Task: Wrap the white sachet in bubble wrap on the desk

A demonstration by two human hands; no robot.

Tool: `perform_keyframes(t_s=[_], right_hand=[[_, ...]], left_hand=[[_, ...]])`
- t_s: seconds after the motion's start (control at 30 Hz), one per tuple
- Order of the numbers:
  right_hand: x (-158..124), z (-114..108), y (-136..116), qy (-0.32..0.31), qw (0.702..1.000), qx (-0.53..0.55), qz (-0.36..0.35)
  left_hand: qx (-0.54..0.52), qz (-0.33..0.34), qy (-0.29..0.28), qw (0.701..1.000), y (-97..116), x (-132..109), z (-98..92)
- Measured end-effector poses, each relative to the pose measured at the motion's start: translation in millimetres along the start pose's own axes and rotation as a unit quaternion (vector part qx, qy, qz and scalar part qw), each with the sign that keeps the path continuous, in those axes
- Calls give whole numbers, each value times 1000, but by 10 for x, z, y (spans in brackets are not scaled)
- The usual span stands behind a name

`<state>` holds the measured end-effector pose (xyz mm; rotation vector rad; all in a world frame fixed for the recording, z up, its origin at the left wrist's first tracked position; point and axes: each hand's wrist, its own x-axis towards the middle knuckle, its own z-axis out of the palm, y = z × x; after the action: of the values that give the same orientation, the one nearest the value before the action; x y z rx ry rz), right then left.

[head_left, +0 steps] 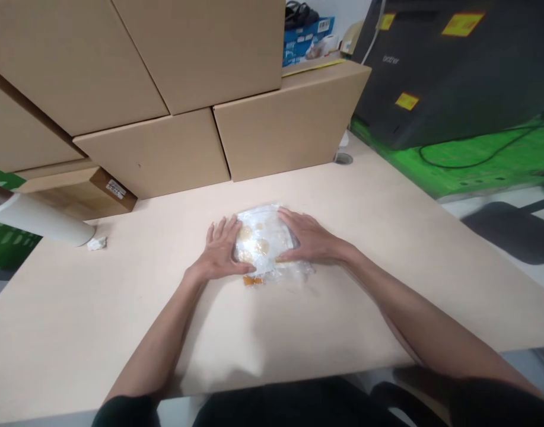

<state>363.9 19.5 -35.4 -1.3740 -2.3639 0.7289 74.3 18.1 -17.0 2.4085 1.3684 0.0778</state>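
Observation:
A flat, white packet in clear plastic wrap (265, 240) lies on the table between my hands, with yellowish round patches showing on it. My left hand (220, 252) rests along its left side, fingers spread out flat and the thumb over its lower left edge. On the right side, my right hand (309, 237) curves round the packet, fingers at the top corner and thumb low on its face. Loose, crinkled film sticks out at the bottom. A small orange-brown piece (253, 280) shows at the lower left edge, partly under the film.
Stacked cardboard boxes (276, 133) line the back of the pale table (120, 314). A white roll (49, 219) and a crumpled white scrap (96, 243) are at left. A blue basket (302, 44) sits behind the boxes. A dark printer (432, 77) stands on green at right.

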Motion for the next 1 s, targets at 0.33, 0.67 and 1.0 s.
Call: perform_keyframes(t_s=[0.33, 0.67, 1.0], right_hand=[[-1, -32, -60, -22, 1000, -7, 13], [-81, -16, -63, 33, 993, 111, 26], [16, 67, 237, 219, 897, 373, 91]], left_hand=[[-23, -25, 19, 999, -60, -22, 50], [-8, -30, 22, 999, -103, -35, 66], [47, 127, 124, 983, 536, -229, 347]])
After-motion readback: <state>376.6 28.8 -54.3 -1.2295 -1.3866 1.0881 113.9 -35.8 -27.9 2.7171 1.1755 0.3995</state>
